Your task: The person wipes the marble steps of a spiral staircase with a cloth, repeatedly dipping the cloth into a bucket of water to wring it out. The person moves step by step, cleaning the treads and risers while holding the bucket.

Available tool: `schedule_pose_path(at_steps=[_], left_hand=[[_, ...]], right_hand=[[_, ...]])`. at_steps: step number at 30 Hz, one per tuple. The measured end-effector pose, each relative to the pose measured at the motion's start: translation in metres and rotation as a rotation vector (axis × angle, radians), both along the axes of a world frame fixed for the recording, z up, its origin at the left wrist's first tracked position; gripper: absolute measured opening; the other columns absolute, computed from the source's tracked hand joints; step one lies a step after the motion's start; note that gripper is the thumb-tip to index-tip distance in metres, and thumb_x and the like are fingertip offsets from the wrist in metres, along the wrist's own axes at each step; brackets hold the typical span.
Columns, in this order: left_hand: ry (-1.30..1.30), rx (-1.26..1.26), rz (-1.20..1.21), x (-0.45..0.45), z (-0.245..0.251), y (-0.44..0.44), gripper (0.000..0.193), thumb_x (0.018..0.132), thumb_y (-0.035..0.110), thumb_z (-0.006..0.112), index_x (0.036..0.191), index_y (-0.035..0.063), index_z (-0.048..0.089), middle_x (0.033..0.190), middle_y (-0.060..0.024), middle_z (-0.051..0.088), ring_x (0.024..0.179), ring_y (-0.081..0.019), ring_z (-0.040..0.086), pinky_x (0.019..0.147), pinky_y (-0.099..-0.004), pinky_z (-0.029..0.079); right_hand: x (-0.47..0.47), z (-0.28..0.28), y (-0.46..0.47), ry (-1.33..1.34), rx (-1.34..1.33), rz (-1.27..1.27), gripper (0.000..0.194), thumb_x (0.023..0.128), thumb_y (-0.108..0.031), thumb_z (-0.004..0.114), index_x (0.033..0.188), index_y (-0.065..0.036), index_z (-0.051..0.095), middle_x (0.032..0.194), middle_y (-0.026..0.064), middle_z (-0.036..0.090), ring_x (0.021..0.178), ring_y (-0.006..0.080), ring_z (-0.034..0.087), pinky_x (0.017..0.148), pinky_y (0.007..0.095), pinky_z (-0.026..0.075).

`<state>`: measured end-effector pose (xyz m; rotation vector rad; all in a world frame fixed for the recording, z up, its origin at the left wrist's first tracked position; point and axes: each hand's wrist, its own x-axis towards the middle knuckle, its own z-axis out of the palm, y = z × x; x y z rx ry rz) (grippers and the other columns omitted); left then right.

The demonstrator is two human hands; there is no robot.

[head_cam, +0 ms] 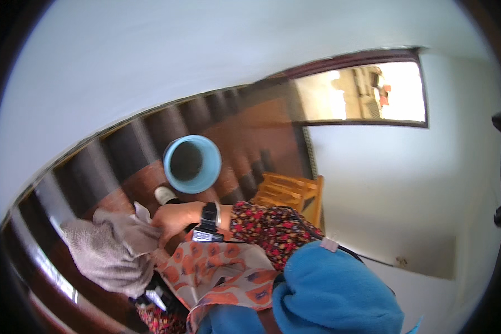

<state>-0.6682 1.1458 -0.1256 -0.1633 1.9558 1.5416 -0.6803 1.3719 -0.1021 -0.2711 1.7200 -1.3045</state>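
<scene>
A greyish towel (104, 250) hangs in soft folds at the lower left, in front of my body. My right hand (177, 219) pinches its near right edge, the fingertips partly hidden by the cloth; a black strap with a small device circles that wrist. The towel drapes over my left hand and conceals nearly all of it, so its grip cannot be made out. Below the towel, a device on the left wrist and a floral sleeve (160, 319) show. Beyond my hands a light blue bucket (211, 165), dark inside, stands on the floor.
A slatted wooden stool (290, 190) stands at the right against the white wall (367, 175). The brown and dark tiled floor (250, 129) runs along another pale wall towards a bright doorway (359, 94). My shoe (165, 194) is just before the bucket. A cable trails from my right side.
</scene>
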Motion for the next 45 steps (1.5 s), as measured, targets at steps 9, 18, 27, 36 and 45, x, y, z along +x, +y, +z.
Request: schedule_pose_path(at_steps=[9,18,27,36,45], left_hand=[[-0.581,0.738,0.583,0.072,0.026,0.007,0.05,0.099,0.017,0.051,0.145,0.0041,0.039,0.146,-0.0097,0.046,0.134,-0.0201,0.043,0.114,-0.0301,0.032],[-0.351,0.794,0.853,0.109,-0.071,-0.007,0.048,0.1,0.026,0.042,0.143,0.0038,0.044,0.147,-0.0079,0.047,0.135,-0.0241,0.042,0.114,-0.0352,0.032],[-0.969,0.577,1.323,0.098,-0.07,-0.092,0.058,0.097,0.056,0.043,0.12,0.006,0.062,0.118,-0.0063,0.064,0.106,-0.0218,0.058,0.093,-0.0324,0.042],[-0.043,-0.177,0.004,0.078,0.001,-0.295,0.068,0.065,0.03,0.085,0.123,0.0089,0.057,0.114,-0.0195,0.063,0.11,-0.0403,0.06,0.092,-0.0428,0.05],[-0.289,0.79,1.746,0.087,0.052,-0.39,0.071,0.095,0.048,0.059,0.147,0.0115,0.029,0.145,-0.0143,0.038,0.129,-0.0273,0.044,0.1,-0.0395,0.048]], right_hand=[[0.017,0.011,-0.049,-0.481,-0.342,-0.791,0.02,0.097,-0.023,0.059,0.107,-0.007,0.064,0.087,-0.0049,0.06,0.073,0.0064,0.053,0.064,0.0232,0.043],[-0.057,-0.018,-0.06,0.261,0.168,-0.172,0.029,0.097,-0.013,0.056,0.122,0.001,0.055,0.106,0.0184,0.063,0.09,0.0273,0.062,0.078,0.0348,0.049],[-0.114,-0.017,-0.13,0.375,0.596,0.056,0.055,0.084,-0.013,0.071,0.133,-0.004,0.047,0.106,0.0277,0.066,0.099,0.0431,0.065,0.083,0.044,0.052],[-0.122,0.055,-0.275,0.796,0.706,1.07,0.027,0.071,-0.021,0.079,0.093,-0.007,0.073,0.106,0.012,0.065,0.102,0.0267,0.058,0.087,0.04,0.046],[-0.095,0.133,-0.457,-0.454,-0.127,0.765,0.042,0.094,-0.026,0.065,0.128,-0.004,0.054,0.102,0.0154,0.069,0.095,0.0238,0.067,0.082,0.0333,0.051]])
